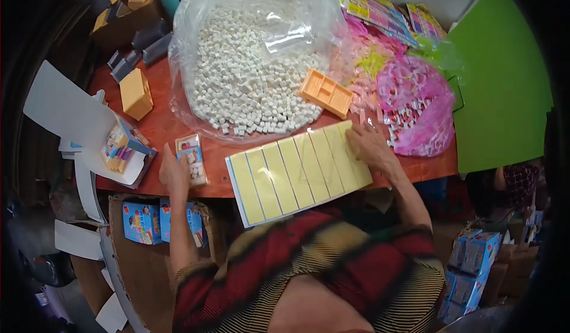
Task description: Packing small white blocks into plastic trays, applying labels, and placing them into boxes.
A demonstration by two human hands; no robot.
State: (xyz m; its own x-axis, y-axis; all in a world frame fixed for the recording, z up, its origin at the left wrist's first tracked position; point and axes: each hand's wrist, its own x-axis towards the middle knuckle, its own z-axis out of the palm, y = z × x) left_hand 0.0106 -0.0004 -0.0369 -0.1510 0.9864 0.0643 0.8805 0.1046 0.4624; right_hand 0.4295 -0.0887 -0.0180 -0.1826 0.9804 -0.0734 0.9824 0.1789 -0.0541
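Yellow, one broad sheet [300,169], is lying at the front of the tabletop [221,158], and its thin coloured lines are dividing it into about eight columns. Its long axis is running left to right, the right end slanting away from the wearer; the near edge is overhanging the tabletop, towards the striped shirt [309,244]. One right hand [369,147] is resting its fingers on that far right end; whether it is pinching, I cannot tell. Over to the left hand [174,171]: it is standing edge-on, fingers close together, beside one small clear pack [191,159], its grip hidden. That pack is pointing away from the wearer, lengthwise.

Just beyond, one huge clear bag [178,89] is filling the middle, spilling over with white cubes [249,77] past counting. One orange tray [326,93] is leaning across its right edge, blocking some cubes. One pink bag [424,137] is bulging at the right, one orange block [136,94] is sitting left, and two blue boxes [141,223] are showing below the tabletop.
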